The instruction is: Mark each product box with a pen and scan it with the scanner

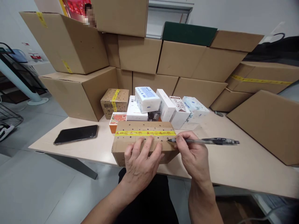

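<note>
A brown cardboard box (140, 125) with small printed marks and a strip of yellow tape (137, 133) across its top lies at the table's front edge. Spread over its top and near side are the fingers of my left hand (142, 158), which rests on the cardboard. My right hand (192, 152) pinches a pen (210, 141) held nearly level. The pen's tip touches or hovers just over the right end of the box top; I cannot tell which. Directly behind the box stand a white tissue pack (148, 99) and several small cartons.
A phone (76, 134) lies face up on the table (233, 155) at the left. Large cardboard boxes (140, 56) are stacked along the back and both sides. A smaller taped box (115, 102) stands behind the cartons. A person (90, 15) shows partly at the back left.
</note>
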Available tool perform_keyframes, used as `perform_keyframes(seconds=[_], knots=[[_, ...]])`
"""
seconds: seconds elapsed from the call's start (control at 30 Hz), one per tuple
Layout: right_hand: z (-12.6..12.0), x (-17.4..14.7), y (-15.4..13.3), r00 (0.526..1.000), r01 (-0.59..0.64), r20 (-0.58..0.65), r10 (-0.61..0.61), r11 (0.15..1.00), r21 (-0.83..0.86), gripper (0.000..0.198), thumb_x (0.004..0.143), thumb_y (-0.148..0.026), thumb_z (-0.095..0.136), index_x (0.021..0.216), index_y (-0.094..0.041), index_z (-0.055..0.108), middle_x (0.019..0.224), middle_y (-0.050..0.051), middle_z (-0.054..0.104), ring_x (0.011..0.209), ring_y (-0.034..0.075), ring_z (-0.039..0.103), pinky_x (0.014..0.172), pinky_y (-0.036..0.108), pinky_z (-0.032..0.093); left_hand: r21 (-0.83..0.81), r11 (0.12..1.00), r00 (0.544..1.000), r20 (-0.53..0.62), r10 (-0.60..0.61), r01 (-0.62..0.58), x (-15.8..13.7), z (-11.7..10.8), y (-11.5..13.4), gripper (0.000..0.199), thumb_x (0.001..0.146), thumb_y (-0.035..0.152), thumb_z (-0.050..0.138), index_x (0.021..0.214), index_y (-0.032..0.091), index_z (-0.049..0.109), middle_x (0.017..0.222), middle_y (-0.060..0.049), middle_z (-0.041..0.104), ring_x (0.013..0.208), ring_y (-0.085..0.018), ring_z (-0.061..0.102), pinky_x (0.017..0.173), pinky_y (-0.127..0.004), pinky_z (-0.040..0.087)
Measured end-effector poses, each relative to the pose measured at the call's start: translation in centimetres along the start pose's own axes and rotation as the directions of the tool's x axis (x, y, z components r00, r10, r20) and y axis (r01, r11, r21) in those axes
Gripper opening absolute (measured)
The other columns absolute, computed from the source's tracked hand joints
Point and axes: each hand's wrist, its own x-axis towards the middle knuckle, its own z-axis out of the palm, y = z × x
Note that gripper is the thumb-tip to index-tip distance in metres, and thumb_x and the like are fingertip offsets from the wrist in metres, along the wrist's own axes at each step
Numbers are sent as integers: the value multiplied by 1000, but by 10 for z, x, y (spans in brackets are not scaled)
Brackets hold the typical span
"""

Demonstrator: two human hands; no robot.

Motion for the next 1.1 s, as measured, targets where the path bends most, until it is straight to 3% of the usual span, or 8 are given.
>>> perform_keyframes(seconds=[0.1, 0.4, 0.9, 1.0, 1.1], knots=[[3, 0, -2, 998, 66, 22, -65, 995, -69, 18, 94, -33, 54, 80, -22, 59, 65, -5, 58, 58, 9, 53, 56, 21, 43, -6, 1000, 1000, -3, 0, 0, 0, 0, 0, 25, 88, 35, 67, 111, 26, 69, 119, -6, 72, 108, -29, 59, 91, -43, 30], [0, 0, -5, 994, 103, 66, -92, 978, -183, 18, 95, -32, 51, 82, -22, 59, 71, -4, 61, 64, 10, 57, 62, 22, 44, -14, 1000, 1000, -15, -3, 2, 0, 0, 1, 25, 88, 36, 66, 111, 25, 69, 118, -6, 72, 108, -29, 59, 91, -44, 31], [-2, -1, -4, 992, 93, 97, -79, 985, -148, 21, 95, -33, 52, 80, -22, 60, 70, -4, 61, 65, 10, 57, 62, 22, 43, -8, 1000, 1000, -19, 1, -1, -1, 1, 0, 24, 89, 36, 66, 111, 26, 69, 118, -6, 72, 108, -29, 59, 92, -44, 30], [-1, -2, -2, 1000, 26, 0, -26, 1000, -9, 21, 95, -35, 54, 80, -21, 60, 68, -4, 60, 62, 10, 55, 60, 22, 44, -7, 1000, 1000, -10, 0, 0, -1, 1, 0, 25, 89, 36, 66, 111, 26, 69, 119, -5, 72, 109, -29, 59, 92, -44, 29], [-3, -7, 7, 974, -53, -208, 88, 984, 168, 18, 94, -38, 56, 92, -21, 61, 70, -4, 61, 55, 9, 53, 52, 21, 42, -7, 1000, 1000, -13, 4, -4, 0, 1, -1, 25, 88, 36, 67, 111, 26, 69, 118, -5, 72, 108, -30, 59, 92, -43, 30]])
